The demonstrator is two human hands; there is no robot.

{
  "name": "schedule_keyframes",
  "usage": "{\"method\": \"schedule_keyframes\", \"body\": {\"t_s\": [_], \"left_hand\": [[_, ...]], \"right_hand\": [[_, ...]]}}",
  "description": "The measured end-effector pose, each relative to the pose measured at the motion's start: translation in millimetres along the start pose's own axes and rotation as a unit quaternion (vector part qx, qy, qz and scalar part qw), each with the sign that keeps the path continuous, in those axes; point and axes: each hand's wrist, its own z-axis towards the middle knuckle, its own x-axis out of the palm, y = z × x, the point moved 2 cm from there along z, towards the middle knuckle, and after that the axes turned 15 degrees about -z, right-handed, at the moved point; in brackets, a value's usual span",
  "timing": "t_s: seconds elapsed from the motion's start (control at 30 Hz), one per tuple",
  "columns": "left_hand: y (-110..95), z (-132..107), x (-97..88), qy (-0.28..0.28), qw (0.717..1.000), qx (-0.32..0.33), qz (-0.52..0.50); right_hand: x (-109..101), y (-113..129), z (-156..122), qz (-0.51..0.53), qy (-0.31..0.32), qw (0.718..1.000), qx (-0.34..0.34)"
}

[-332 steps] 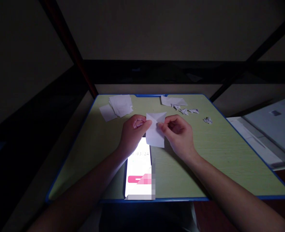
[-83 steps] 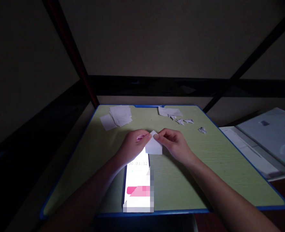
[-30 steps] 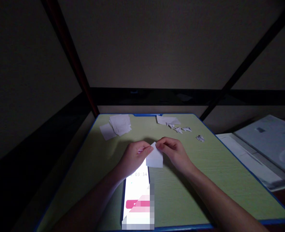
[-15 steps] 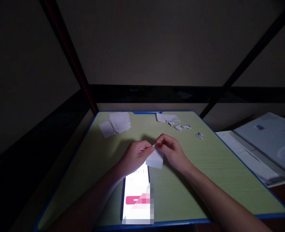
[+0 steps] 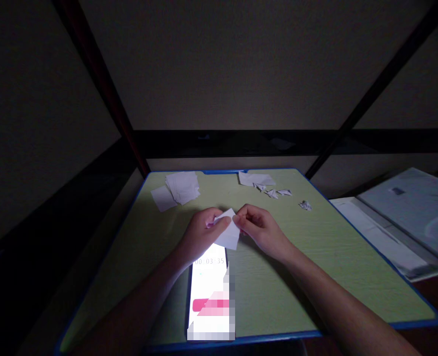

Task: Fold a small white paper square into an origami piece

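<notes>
A small white piece of paper (image 5: 229, 236) with a folded, pointed top is held above the table, between my two hands. My left hand (image 5: 204, 231) is closed on its left side, the thumb lying flat across the front. At the upper right edge of the paper, my right hand (image 5: 258, 226) pinches with thumb and forefinger. Below the paper lies a phone (image 5: 208, 282), its bright screen showing a running timer and a pink button; the phone's lower right part is blurred out.
The green table (image 5: 337, 277) has a blue rim. Stacked white sheets (image 5: 183, 187) lie at its far left. A flat sheet (image 5: 256, 178), several small folded paper pieces (image 5: 272, 194) and a crumpled one (image 5: 305, 205) lie far right. A large white box-like object (image 5: 412, 217) stands beyond the right edge.
Both hands have shifted slightly; the paper has moved up and left and turned, its pointed top now showing. My left thumb has slid onto its front. The view has moved a little.
</notes>
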Motion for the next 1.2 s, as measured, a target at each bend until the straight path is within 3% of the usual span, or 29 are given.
{"method": "schedule_keyframes", "body": {"t_s": [0.17, 0.3, 0.57, 0.73, 1.2], "left_hand": [[0.7, -0.2, -1.7, 0.001, 1.0, 0.003, 0.01], [0.9, -0.2, -2.1, -0.008, 1.0, 0.011, 0.012], [2.0, -0.4, -1.9, 0.003, 0.999, 0.022, -0.027], [0.1, -1.3, -2.8, 0.011, 0.999, 0.036, -0.011], [-1.4, -3.7, 0.3, 0.043, 0.999, 0.026, -0.011]], "right_hand": [[2.6, 0.0, -0.9, -0.017, -0.005, 1.0, -0.011], [6.2, 1.7, -1.8, -0.044, 0.032, 0.998, -0.011], [0.6, 2.1, -2.7, 0.013, 0.023, 1.0, -0.007], [2.7, 5.2, -2.9, 0.022, 0.062, 0.998, -0.007], [1.3, 2.6, -2.9, 0.053, 0.056, 0.997, -0.007]]}}
